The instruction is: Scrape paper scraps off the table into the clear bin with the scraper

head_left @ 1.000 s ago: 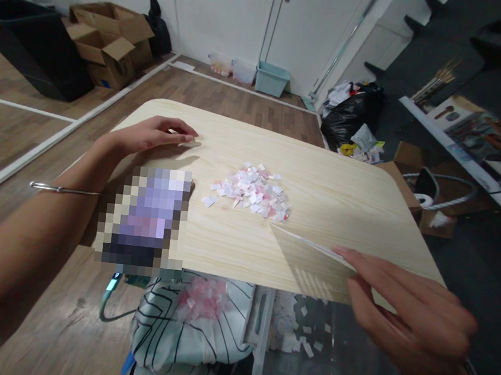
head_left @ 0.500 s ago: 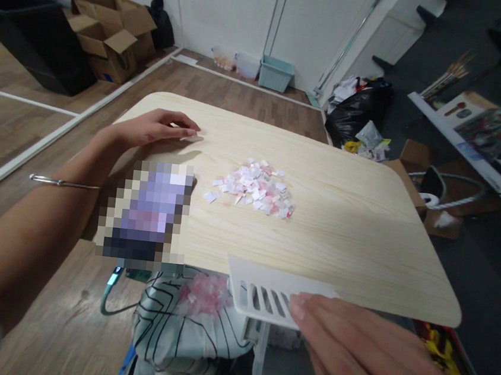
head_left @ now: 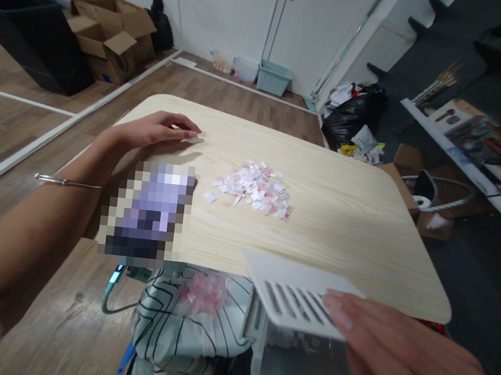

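Observation:
My left hand [head_left: 158, 130] lies on the far left of the light wooden table [head_left: 340, 221], fingers stretched out and holding nothing. A pile of small white and pink paper scraps [head_left: 254, 189] sits at the table's middle. My right hand [head_left: 411, 359] is at the near right edge, its fingers pressed on a flat white slotted plastic piece [head_left: 293, 293]. That piece overlaps the table's near edge and hangs above a clear plastic box [head_left: 298, 365]. A pixelated object [head_left: 149, 212] lies near my left forearm.
Below the table edge lies patterned cloth [head_left: 178, 323] with pink scraps on it. Cardboard boxes [head_left: 109, 35] and a black bin stand at the back left. A teal tub [head_left: 273, 78] sits by the door. A black rubbish bag [head_left: 352, 111] and a cluttered shelf are on the right.
My right hand pulled the white slotted piece from flat on the table's right part down to the near edge, then shifted it slightly right. My left hand stayed still.

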Motion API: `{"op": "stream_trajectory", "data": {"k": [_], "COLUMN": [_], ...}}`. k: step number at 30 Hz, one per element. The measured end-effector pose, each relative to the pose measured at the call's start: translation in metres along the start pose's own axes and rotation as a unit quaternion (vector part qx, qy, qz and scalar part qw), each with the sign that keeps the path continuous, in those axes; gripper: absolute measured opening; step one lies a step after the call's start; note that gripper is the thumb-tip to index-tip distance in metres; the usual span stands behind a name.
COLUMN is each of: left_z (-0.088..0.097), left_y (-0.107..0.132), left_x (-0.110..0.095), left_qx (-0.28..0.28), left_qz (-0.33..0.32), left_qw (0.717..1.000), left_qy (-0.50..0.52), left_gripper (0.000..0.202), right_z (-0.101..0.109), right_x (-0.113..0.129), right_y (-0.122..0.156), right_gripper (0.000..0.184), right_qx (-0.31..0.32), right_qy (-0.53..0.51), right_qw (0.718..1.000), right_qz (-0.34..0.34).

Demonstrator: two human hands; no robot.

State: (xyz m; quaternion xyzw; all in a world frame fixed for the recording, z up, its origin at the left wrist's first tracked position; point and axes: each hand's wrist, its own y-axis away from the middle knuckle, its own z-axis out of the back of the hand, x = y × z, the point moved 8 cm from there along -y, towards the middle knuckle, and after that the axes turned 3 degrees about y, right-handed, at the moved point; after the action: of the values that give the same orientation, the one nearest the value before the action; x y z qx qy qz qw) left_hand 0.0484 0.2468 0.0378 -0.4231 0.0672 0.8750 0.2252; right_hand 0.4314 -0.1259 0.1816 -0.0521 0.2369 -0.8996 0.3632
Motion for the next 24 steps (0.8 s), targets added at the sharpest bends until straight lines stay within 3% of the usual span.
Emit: {"op": "stream_trajectory", "data": {"k": [1, 2, 6, 11, 15, 21, 24], "left_z": [0.0, -0.001, 0.0, 0.0, -0.001, 0.0, 0.0], "left_y": [0.0, 0.0, -0.002, -0.002, -0.002, -0.001, 0.0], "left_x": [0.0, -0.001, 0.001, 0.002, 0.002, 0.002, 0.002], "left_qx": [0.001, 0.003, 0.004, 0.005, 0.002, -0.001, 0.002], "left_qz": [0.001, 0.003, 0.005, -0.004, -0.006, -0.005, -0.001], "left_qw": [1.0, 1.0, 1.0, 1.0, 1.0, 1.0, 1.0], "left_qy": [-0.002, -0.004, -0.011, -0.021, -0.012, -0.012, -0.014], "left_gripper": [0.071, 0.071, 0.073, 0.072, 0.074, 0.073, 0.073], "right_z": [-0.001, 0.003, -0.004, -0.014, -0.01, 0.001, -0.001], "right_x": [-0.007, -0.021, -0.04, -0.051, -0.053, -0.058, -0.061], "right_y": [0.0, -0.001, 0.0, 0.006, 0.011, 0.015, 0.017], "right_gripper": [0.046, 0.049, 0.045, 0.046, 0.051, 0.086, 0.091], "right_qx": [-0.007, -0.054, -0.14, -0.138, -0.139, -0.156, -0.166], "right_qy": [0.012, 0.044, 0.093, 0.094, 0.09, 0.103, 0.113], "right_qw": [1.0, 0.997, 0.986, 0.986, 0.986, 0.981, 0.978], "right_qz": [0.017, -0.019, -0.004, -0.017, -0.027, -0.05, -0.05]}}
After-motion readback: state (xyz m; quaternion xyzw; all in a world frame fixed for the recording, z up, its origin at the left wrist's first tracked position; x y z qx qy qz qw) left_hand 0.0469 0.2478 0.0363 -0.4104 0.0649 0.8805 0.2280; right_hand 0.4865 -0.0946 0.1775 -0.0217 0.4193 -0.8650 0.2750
